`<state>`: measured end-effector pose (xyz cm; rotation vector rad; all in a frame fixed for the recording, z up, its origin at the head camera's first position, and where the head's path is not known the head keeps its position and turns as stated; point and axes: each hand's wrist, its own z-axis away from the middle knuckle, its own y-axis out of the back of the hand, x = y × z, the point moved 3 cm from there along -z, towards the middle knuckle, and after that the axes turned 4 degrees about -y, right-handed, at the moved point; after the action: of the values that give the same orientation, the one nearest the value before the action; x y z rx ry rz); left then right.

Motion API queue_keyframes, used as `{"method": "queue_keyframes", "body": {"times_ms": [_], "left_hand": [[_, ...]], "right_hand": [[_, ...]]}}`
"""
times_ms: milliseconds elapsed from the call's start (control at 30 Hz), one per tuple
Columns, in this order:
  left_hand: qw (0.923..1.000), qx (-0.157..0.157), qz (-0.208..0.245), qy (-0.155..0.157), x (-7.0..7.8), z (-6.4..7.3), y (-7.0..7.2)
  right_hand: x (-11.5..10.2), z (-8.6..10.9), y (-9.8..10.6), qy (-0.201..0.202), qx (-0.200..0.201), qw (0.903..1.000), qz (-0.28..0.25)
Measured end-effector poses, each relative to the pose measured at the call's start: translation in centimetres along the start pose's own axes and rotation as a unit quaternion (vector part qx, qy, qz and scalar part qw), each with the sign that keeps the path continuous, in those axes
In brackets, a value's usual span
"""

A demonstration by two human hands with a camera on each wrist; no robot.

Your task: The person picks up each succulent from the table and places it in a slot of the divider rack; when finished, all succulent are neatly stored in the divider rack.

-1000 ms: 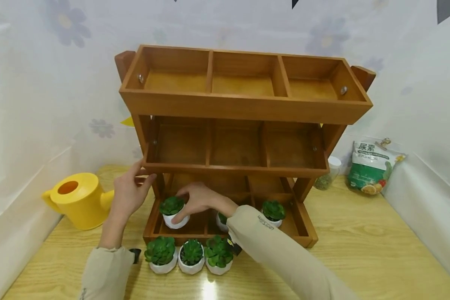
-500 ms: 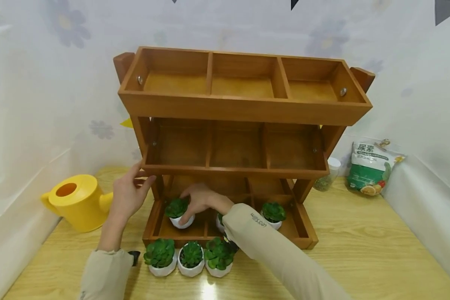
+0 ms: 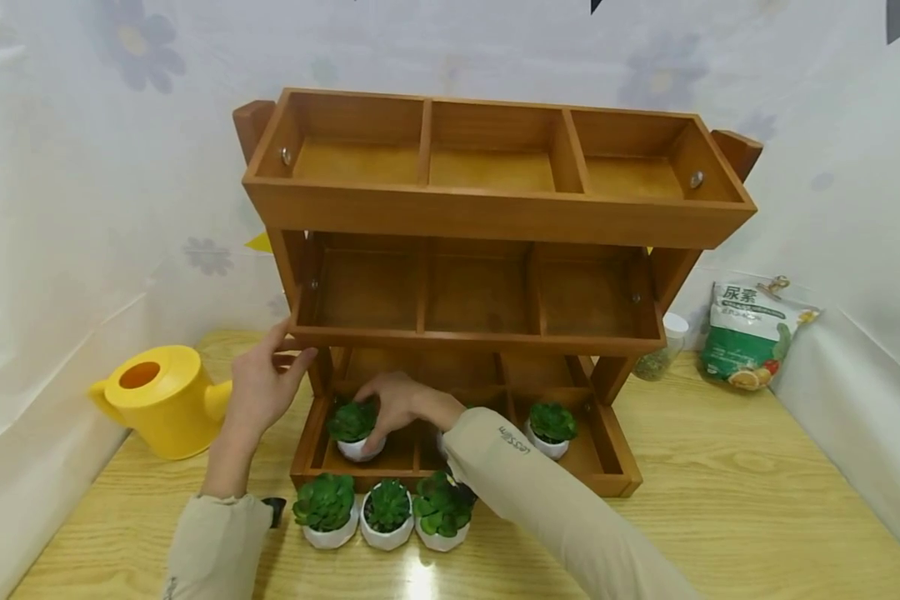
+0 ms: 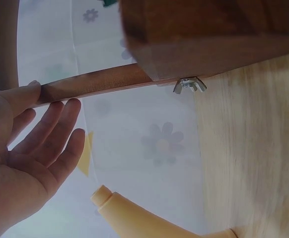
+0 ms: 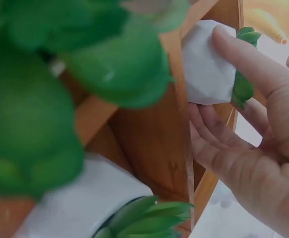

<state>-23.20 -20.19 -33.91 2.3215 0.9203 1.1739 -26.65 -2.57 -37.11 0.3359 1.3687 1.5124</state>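
My right hand (image 3: 401,402) holds a small succulent in a white pot (image 3: 354,427) in the left compartment of the bottom tier. In the right wrist view the thumb lies on the faceted pot (image 5: 209,67), with fingers on its other side. My left hand (image 3: 264,387) is at the left side of the wooden three-tier shelf (image 3: 495,214). Its thumb and fingertips pinch a wooden leg (image 4: 95,83) in the left wrist view. Another potted succulent (image 3: 551,427) sits in the bottom right compartment; one in the middle is mostly hidden by my right sleeve.
Three potted succulents (image 3: 386,512) stand in a row on the table before the shelf. A yellow watering can (image 3: 168,404) is at the left. A white-lidded jar (image 3: 660,350) and a green-and-white bag (image 3: 753,337) with a clip stand at the right.
My right hand has moved the potted succulent slightly right and lower into the bottom left compartment. My left hand has stayed on the shelf's left side.
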Motion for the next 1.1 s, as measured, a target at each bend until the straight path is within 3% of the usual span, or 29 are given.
{"method": "queue_keyframes", "body": {"times_ms": [500,667,900,1100], "left_hand": [[0.9996,0.016,0.005,-0.022,-0.2,0.1,-0.2],[0.9995,0.018,0.006,-0.024,-0.2,0.0,-0.2],[0.9998,0.008,0.015,-0.014,0.0,0.0,-0.2],[0.9997,0.012,0.014,-0.017,-0.1,0.0,0.0]], "right_hand": [[0.4,0.6,-0.2,-0.003,-0.016,0.9999,0.001],[0.1,1.4,0.6,0.013,-0.020,0.9992,-0.031],[-0.4,4.4,2.8,0.083,0.013,0.9924,-0.089],[-0.1,7.7,3.8,0.156,0.064,0.9727,-0.159]]}}
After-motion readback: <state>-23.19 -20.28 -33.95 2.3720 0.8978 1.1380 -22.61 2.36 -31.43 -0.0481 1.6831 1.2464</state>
